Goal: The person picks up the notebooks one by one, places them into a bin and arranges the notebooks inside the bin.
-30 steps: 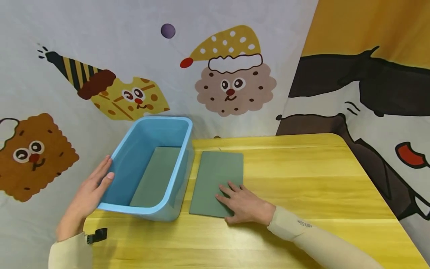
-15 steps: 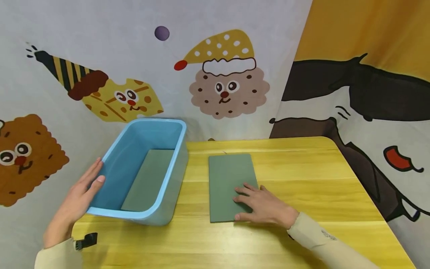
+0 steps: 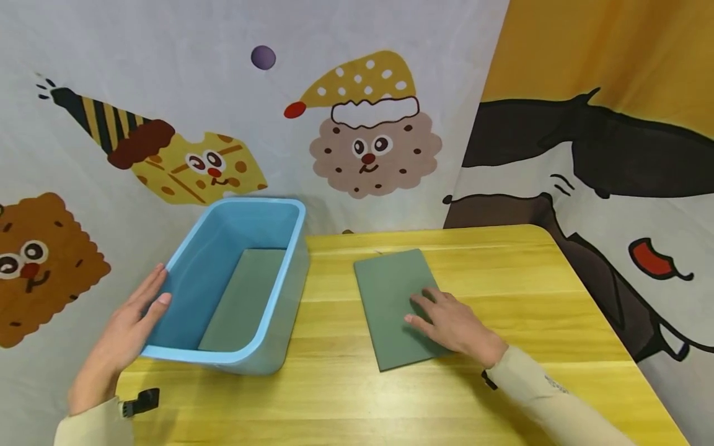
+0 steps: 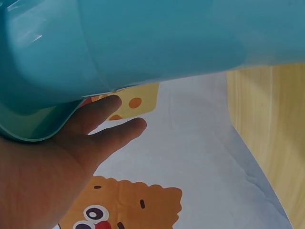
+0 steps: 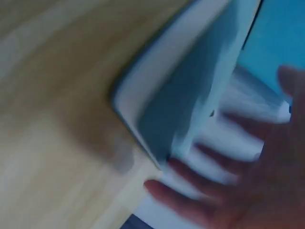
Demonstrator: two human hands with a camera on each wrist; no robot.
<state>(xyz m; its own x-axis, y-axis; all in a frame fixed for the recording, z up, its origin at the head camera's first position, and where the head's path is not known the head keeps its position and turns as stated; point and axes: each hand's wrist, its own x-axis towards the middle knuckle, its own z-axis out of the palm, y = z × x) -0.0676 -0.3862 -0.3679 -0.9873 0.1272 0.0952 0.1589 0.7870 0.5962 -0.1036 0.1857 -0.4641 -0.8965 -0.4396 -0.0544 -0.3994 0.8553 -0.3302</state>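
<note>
The green board (image 3: 385,303), slanted lengthwise far-left to near-right, is overlapped at right by the right hand (image 3: 457,323), fingers loosely parted, empty.

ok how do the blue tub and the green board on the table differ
The tub is light blue; the board is grey-green.
The tub is deep and hollow, with raised walls; the board is thin and flat.
The tub is larger; the board is smaller.
Both are oblong.
</note>
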